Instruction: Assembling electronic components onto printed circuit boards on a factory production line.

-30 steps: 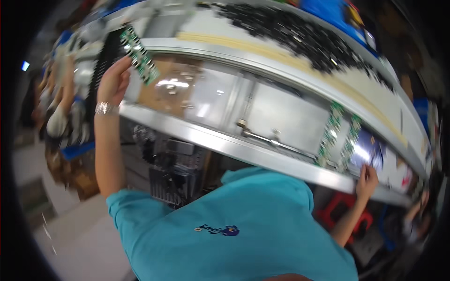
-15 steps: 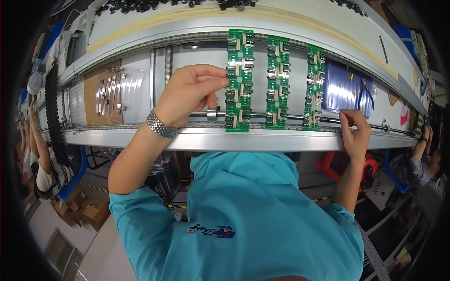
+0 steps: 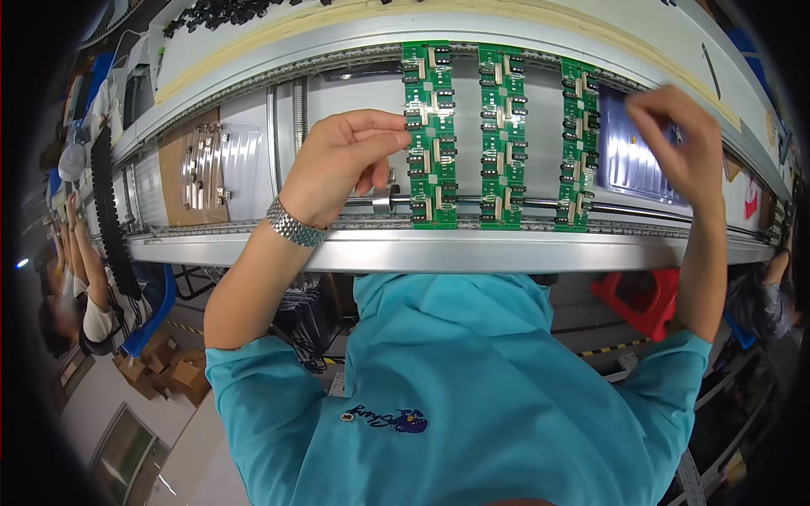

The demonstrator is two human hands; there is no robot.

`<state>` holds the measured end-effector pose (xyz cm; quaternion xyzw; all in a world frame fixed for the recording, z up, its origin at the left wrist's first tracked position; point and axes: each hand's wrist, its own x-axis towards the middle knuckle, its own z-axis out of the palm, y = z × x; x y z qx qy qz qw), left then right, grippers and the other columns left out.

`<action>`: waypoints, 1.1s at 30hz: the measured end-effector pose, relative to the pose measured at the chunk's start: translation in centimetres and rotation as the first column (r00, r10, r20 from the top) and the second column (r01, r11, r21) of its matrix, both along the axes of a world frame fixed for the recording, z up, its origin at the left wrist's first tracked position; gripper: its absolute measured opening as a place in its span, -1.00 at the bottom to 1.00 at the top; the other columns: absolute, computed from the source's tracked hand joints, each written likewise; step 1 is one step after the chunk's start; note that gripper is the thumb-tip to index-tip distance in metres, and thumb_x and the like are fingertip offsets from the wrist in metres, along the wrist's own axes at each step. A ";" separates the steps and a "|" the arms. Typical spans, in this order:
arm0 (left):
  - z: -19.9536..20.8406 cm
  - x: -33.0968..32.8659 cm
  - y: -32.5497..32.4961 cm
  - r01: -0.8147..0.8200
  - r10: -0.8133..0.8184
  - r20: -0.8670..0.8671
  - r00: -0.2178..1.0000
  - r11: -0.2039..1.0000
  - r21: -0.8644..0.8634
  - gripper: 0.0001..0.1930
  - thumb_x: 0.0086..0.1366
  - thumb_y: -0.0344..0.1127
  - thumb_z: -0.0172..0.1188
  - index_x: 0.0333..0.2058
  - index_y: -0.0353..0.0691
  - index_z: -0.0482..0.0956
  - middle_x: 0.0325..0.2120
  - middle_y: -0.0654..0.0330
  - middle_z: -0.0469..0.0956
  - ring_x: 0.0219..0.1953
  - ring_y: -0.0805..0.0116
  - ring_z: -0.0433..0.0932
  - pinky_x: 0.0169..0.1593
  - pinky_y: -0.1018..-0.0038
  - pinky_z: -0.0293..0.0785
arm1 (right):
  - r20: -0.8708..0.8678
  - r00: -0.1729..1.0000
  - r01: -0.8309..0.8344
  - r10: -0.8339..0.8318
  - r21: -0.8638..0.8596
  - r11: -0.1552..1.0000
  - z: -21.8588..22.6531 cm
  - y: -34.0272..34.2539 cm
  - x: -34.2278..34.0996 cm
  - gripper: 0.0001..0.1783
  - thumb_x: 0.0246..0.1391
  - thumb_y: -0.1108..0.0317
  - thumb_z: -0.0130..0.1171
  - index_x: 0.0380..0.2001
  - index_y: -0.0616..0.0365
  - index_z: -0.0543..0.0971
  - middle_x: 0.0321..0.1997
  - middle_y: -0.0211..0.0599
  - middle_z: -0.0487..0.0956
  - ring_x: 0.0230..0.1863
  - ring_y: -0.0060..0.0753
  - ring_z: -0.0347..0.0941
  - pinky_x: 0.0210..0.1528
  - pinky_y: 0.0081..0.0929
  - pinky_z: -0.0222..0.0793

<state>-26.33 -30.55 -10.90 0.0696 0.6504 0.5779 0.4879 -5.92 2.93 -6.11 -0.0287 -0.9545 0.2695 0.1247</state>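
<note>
Three long green circuit boards lie across the rails of a metal conveyor: a left board, a middle board and a right board. Small black connectors and pale strips are mounted on each. My left hand, with a metal watch at the wrist, is closed with thumb and forefinger at the left board's left edge. Over a blue-tinted plastic tray hangs my right hand, apart from the boards. Its fingers are bent and blurred; whether they hold anything does not show. It covers part of the tray.
The conveyor's front rail runs between me and the boards. At left, a clear ribbed tray holds metal parts beside a hanging black strip. Black pieces lie beyond the far rail. A red stool stands below. People work at both sides.
My right hand has risen from the front rail, moving away from me and rightward, over the blue-tinted tray. My left hand keeps its place at the left board. The view has shifted slightly.
</note>
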 end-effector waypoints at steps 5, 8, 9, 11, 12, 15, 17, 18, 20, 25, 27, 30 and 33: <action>-0.3 0.3 -0.5 -0.032 0.032 -0.012 0.999 0.999 -0.010 -0.80 0.32 -0.46 0.32 -0.11 -0.39 0.68 -0.57 0.25 0.64 -0.73 0.63 0.43 -0.73 0.74 0.19 | 0.051 0.990 -0.132 0.130 0.030 0.991 0.3 0.8 -8.5 -0.82 0.27 0.32 0.29 -0.25 0.24 0.71 -0.37 -0.35 0.62 -0.42 -0.57 0.40 -0.33 -0.67 0.32; -0.3 0.4 -0.3 -0.040 0.040 -0.012 0.999 0.999 -0.021 -0.81 0.33 -0.45 0.32 -0.10 -0.36 0.67 -0.60 0.29 0.61 -0.75 0.65 0.38 -0.74 0.74 0.14 | 0.019 0.995 -0.094 0.093 0.103 0.990 0.3 0.7 -13.7 -0.80 0.25 0.31 0.29 -0.24 0.24 0.72 -0.37 -0.33 0.64 -0.43 -0.55 0.41 -0.35 -0.64 0.33; -0.4 0.3 -0.4 -0.038 0.038 -0.016 0.999 0.999 -0.017 -0.81 0.33 -0.45 0.32 -0.10 -0.36 0.68 -0.60 0.29 0.61 -0.75 0.66 0.37 -0.74 0.75 0.14 | 0.010 0.996 -0.086 0.086 0.121 0.989 0.2 0.6 -14.8 -0.79 0.25 0.30 0.29 -0.24 0.24 0.72 -0.37 -0.32 0.65 -0.44 -0.55 0.42 -0.35 -0.63 0.33; -0.3 0.2 -0.3 -0.019 0.019 -0.020 1.000 1.000 -0.006 -0.80 0.34 -0.44 0.32 -0.10 -0.36 0.68 -0.61 0.29 0.60 -0.75 0.66 0.37 -0.74 0.75 0.14 | -0.002 0.998 -0.057 0.058 0.159 0.986 0.1 1.0 -16.0 -0.78 0.23 0.29 0.30 -0.23 0.25 0.73 -0.37 -0.31 0.67 -0.45 -0.54 0.43 -0.36 -0.60 0.34; -0.3 0.2 -0.2 -0.008 0.007 -0.020 1.000 1.000 -0.002 -0.80 0.34 -0.44 0.32 -0.10 -0.35 0.68 -0.61 0.29 0.60 -0.75 0.66 0.37 -0.74 0.75 0.14 | -0.006 0.999 -0.040 0.042 0.176 0.984 -0.2 2.2 -16.0 -0.77 0.23 0.28 0.30 -0.22 0.25 0.73 -0.37 -0.30 0.67 -0.45 -0.53 0.44 -0.36 -0.59 0.35; -0.5 0.3 -0.3 0.014 -0.014 -0.035 0.999 1.000 -0.007 -0.80 0.34 -0.43 0.32 -0.09 -0.35 0.68 -0.61 0.30 0.60 -0.75 0.67 0.36 -0.73 0.75 0.15 | -0.012 1.000 -0.006 0.009 0.202 0.979 -1.4 2.0 -16.2 -0.75 0.21 0.27 0.30 -0.21 0.25 0.74 -0.37 -0.29 0.69 -0.47 -0.52 0.45 -0.38 -0.56 0.36; -0.8 -0.1 -0.4 0.039 -0.039 -0.077 0.996 0.999 -0.003 -0.79 0.34 -0.42 0.32 -0.09 -0.35 0.69 -0.61 0.30 0.60 -0.74 0.67 0.36 -0.73 0.75 0.15 | -0.028 1.000 0.018 -0.012 0.218 0.976 -0.2 -3.5 -16.4 -0.73 0.20 0.25 0.30 -0.20 0.25 0.75 -0.37 -0.27 0.71 -0.48 -0.51 0.46 -0.39 -0.54 0.37; -0.7 -0.2 -0.5 0.040 -0.041 -0.073 0.997 0.999 -0.010 -0.79 0.34 -0.42 0.32 -0.09 -0.35 0.69 -0.61 0.30 0.60 -0.74 0.67 0.36 -0.73 0.75 0.15 | -0.024 1.000 0.018 -0.014 0.211 0.977 -0.5 -3.3 -16.8 -0.73 0.20 0.25 0.30 -0.20 0.25 0.75 -0.37 -0.27 0.71 -0.48 -0.51 0.46 -0.39 -0.54 0.37; -0.8 -0.4 -0.3 0.043 -0.043 -0.094 0.995 0.999 0.003 -0.79 0.34 -0.41 0.33 -0.08 -0.36 0.69 -0.62 0.30 0.59 -0.74 0.68 0.36 -0.73 0.75 0.15 | 0.025 0.998 0.059 -0.064 0.184 0.981 -1.1 -2.5 -17.7 -0.73 0.20 0.26 0.30 -0.21 0.26 0.75 -0.37 -0.28 0.71 -0.47 -0.49 0.47 -0.38 -0.54 0.38; -0.9 -0.3 -0.3 0.051 -0.048 -0.117 0.992 0.998 0.027 -0.79 0.35 -0.41 0.33 -0.08 -0.35 0.69 -0.62 0.30 0.59 -0.74 0.68 0.36 -0.72 0.75 0.16 | 0.060 0.993 0.093 -0.106 0.191 0.977 -2.0 -1.6 -18.7 -0.73 0.20 0.27 0.29 -0.22 0.28 0.74 -0.37 -0.28 0.71 -0.47 -0.47 0.48 -0.37 -0.54 0.40; -0.6 -0.4 -0.4 0.052 -0.047 -0.126 0.991 0.998 0.034 -0.80 0.35 -0.42 0.33 -0.10 -0.34 0.69 -0.62 0.30 0.60 -0.74 0.67 0.36 -0.72 0.75 0.16 | 0.039 0.995 0.083 -0.093 0.220 0.972 -1.9 -1.6 -19.2 -0.74 0.21 0.28 0.29 -0.22 0.29 0.74 -0.37 -0.28 0.71 -0.47 -0.45 0.49 -0.36 -0.54 0.41; -0.6 -0.2 -0.5 0.063 -0.061 -0.090 0.994 0.998 0.013 -0.80 0.33 -0.42 0.32 -0.11 -0.37 0.69 -0.62 0.27 0.61 -0.72 0.65 0.41 -0.69 0.73 0.22 | 0.013 0.997 0.068 -0.071 0.182 0.981 -2.2 -0.1 -18.9 -0.74 0.20 0.28 0.30 -0.24 0.29 0.75 -0.39 -0.27 0.71 -0.48 -0.43 0.49 -0.35 -0.52 0.43; -0.4 -0.4 -0.2 0.071 -0.071 -0.085 0.994 0.997 0.000 -0.79 0.31 -0.42 0.32 -0.12 -0.39 0.70 -0.61 0.25 0.62 -0.70 0.63 0.45 -0.66 0.72 0.27 | -0.120 0.923 -0.355 0.366 -0.637 0.685 -2.4 2.0 -18.4 -0.76 0.19 0.31 0.30 -0.26 0.30 0.75 -0.41 -0.27 0.70 -0.48 -0.43 0.49 -0.34 -0.52 0.43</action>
